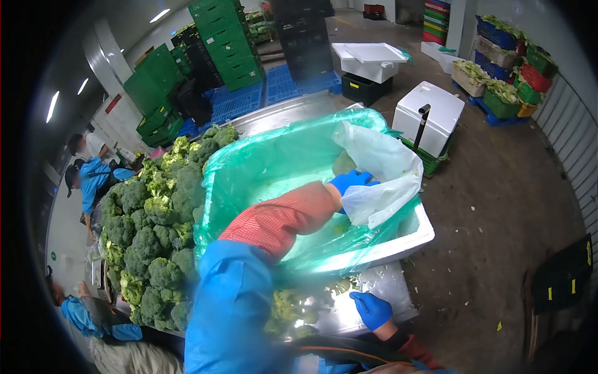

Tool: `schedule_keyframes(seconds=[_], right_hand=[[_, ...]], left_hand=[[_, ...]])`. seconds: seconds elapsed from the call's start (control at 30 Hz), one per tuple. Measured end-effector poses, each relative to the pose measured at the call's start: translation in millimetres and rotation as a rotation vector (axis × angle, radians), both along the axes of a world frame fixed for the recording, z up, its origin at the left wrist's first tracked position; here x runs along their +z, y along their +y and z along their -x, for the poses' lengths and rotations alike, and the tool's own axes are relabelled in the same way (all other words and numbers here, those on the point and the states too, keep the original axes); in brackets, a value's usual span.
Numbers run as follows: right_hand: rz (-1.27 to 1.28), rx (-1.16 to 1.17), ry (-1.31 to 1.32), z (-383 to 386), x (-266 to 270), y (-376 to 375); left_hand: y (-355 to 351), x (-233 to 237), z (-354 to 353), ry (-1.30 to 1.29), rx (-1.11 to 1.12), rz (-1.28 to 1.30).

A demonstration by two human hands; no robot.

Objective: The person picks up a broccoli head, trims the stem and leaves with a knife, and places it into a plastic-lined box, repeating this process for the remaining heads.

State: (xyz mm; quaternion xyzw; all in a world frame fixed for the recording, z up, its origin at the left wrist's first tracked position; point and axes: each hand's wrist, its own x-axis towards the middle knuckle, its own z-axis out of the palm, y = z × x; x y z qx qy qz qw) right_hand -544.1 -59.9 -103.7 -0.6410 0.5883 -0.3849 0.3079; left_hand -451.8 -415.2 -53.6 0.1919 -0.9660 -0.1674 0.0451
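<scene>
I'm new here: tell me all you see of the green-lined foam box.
The open box looks like thick-walled white foam. Translucent green film lines it and drapes over the rim, leaving the near right corner bare. It rests on a metal table beside piled broccoli. A whitish sheet lies over its right side, where the left hand reaches in.

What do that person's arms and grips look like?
The left grip and right grip wear blue gloves. The left sleeve is bright blue, then red with a fine pattern lower down. The right sleeve looks dark red.
</scene>
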Motion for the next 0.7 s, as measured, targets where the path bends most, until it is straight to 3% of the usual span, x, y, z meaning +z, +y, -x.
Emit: schedule_keyframes(seconds=[0.13,0.27,0.3,0.37,0.4,0.43,0.47,0.5,0.6,0.7], right_hand=[[-0.012,-0.049,-0.050,5.0,-2.9,5.9],[-0.096,-0.001,-0.013,5.1,4.0,6.1],[-0.090,0.013,-0.035,3.1,2.1,4.1],[-0.016,0.038,-0.052,-3.1,2.2,-2.7],[0.015,0.054,-0.071,-7.3,5.0,-4.6],[-0.047,0.117,0.238,-10.7,-13.0,-6.0],[0.037,0.132,0.184,-14.2,1.1,-10.2],[0.037,0.153,0.194,-18.2,7.1,-11.4],[0.034,0.211,0.212,-32.1,26.3,-11.3],[0.033,0.270,0.173,-50.8,32.1,-6.4]], left_hand=[[-10.9,1.7,-2.3,-0.002,-0.099,-0.028],[-2.3,52.9,-20.2,-0.278,-0.056,0.204],[7.7,87.8,-30.6,-0.420,0.010,0.197],[13.5,121.8,-68.8,-0.216,0.209,-0.042],[-2.7,111.0,-93.7,-0.176,0.252,-0.187],[-9.4,101.7,-123.8,-0.050,0.393,-0.425],[-15.7,85.8,-156.4,-0.010,0.547,-0.552],[0.1,99.0,-165.8,-0.101,0.809,-0.706],[34.1,97.9,-211.0,0.016,1.075,-0.899],[57.1,80.1,-252.5,0.141,1.257,-0.894]])
